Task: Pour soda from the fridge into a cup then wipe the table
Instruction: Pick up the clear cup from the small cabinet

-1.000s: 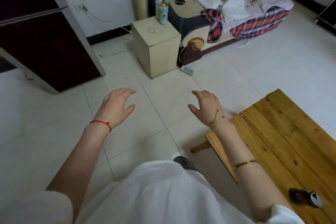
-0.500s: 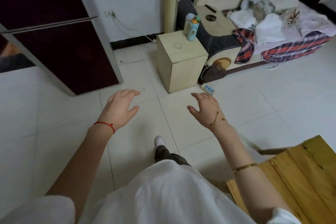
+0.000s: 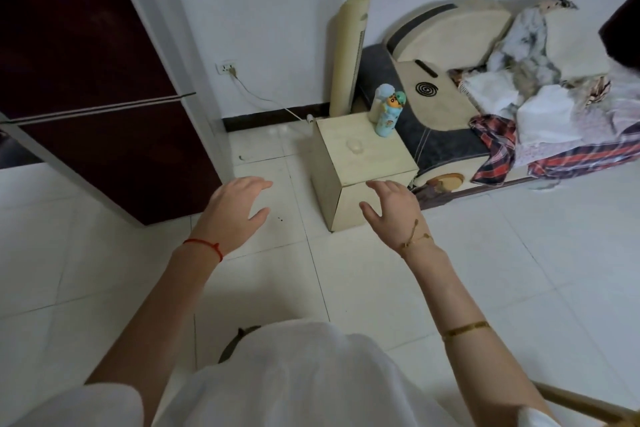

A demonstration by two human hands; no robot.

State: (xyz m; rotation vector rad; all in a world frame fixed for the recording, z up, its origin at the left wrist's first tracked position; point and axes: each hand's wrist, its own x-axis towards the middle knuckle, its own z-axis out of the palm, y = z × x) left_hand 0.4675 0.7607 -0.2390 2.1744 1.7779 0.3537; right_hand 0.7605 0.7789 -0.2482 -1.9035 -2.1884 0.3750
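Observation:
A dark maroon fridge (image 3: 104,107) with grey edges stands at the upper left, both doors closed. My left hand (image 3: 232,211) hovers in front of me over the white floor tiles, fingers relaxed and holding nothing, a short way right of the fridge's lower corner. My right hand (image 3: 391,211) is also held out with spread, relaxed fingers and holds nothing; it overlaps the front of a small cream cabinet (image 3: 360,163). A small clear cup (image 3: 355,144) sits on that cabinet's top. No soda is visible. Only a sliver of the wooden table (image 3: 588,406) shows at the bottom right.
Two bottles (image 3: 388,114) stand at the cabinet's back corner. A cream tower fan (image 3: 348,55) leans by the wall. A sofa (image 3: 450,87) piled with clothes fills the upper right. A cable runs from the wall socket (image 3: 225,68) along the floor. White tiled floor lies ahead.
The view has swung left and forward: the fridge and cabinet are closer, and the wooden table has slid almost out of frame. Both hands stay held out, holding nothing.

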